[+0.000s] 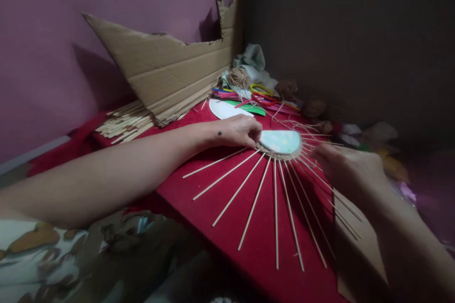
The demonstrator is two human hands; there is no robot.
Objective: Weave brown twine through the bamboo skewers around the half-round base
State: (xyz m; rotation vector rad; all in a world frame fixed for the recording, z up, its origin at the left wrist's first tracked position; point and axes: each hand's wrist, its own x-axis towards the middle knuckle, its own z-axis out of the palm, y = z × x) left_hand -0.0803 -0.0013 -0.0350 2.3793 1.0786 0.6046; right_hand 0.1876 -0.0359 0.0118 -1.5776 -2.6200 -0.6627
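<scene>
A pale round disc [280,141] lies on the red cloth surface [263,246], with several thin wooden sticks [276,213] fanning out from its rim like rays. A band of brown twine [275,155] is woven around the disc's near edge. My left hand [239,131] rests at the disc's left edge, fingers pinched on the woven rim. My right hand [346,168] hovers over the sticks at the right, fingers curled near thin twine strands; it is blurred and what it holds is unclear.
A torn cardboard sheet [170,68] leans on the purple wall. A bundle of spare sticks [124,123] lies at its foot. A twine ball [239,77], coloured strips and rings [261,95], a white disc [222,109] and cloth sit behind.
</scene>
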